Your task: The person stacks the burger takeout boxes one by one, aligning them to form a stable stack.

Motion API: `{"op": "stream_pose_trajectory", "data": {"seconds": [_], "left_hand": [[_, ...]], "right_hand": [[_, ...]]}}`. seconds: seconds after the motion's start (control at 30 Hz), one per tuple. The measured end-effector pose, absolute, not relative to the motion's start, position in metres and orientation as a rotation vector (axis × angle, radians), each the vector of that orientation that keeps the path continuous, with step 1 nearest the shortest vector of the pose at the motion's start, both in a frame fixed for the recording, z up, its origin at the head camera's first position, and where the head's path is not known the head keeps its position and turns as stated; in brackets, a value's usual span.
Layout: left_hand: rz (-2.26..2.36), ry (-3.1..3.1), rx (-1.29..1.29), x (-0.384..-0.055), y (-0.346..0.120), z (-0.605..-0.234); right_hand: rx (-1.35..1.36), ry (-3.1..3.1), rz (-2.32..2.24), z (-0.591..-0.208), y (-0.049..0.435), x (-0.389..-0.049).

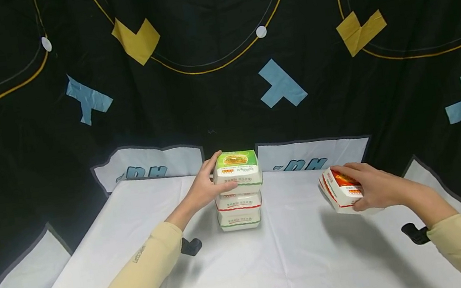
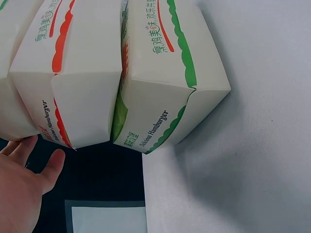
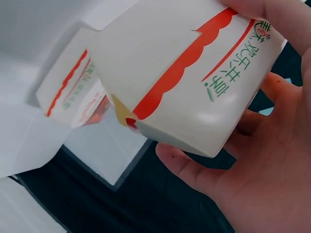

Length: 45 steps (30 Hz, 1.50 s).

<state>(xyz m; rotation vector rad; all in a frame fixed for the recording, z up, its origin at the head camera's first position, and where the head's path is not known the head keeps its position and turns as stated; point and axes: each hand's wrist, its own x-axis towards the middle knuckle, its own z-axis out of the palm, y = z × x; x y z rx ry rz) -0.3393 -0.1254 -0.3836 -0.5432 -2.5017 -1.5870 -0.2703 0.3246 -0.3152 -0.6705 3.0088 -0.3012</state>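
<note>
Three paper hamburger boxes form a stack near the middle of the table in the head view. The top hamburger box [image 1: 239, 171] has a green lid with a burger picture. Under it is a red-striped box [image 1: 239, 203], and a green-striped box [image 1: 240, 221] sits lowest. My left hand [image 1: 204, 188] grips the top box from its left side, thumb across the front. To the right, my right hand [image 1: 373, 185] holds a red-lidded hamburger box [image 1: 346, 195], tilted, from above. The right wrist view has another red-striped box [image 3: 68, 85] beyond the held one.
A white cloth [image 1: 283, 264] covers the table. Behind the table hangs a black curtain [image 1: 207, 103] with yellow and blue shapes. Dark wrist mounts [image 1: 192, 247] show by both forearms.
</note>
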Motion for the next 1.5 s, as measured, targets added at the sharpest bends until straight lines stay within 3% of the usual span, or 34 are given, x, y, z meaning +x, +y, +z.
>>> {"op": "stream_pose_trajectory", "data": {"seconds": [1.5], "left_hand": [[-1.574,-2.504,-0.547,-0.338,-0.126,-0.384]], "right_hand": [[-0.812,3.008,-0.257,-0.273,0.247,-0.304]]}}
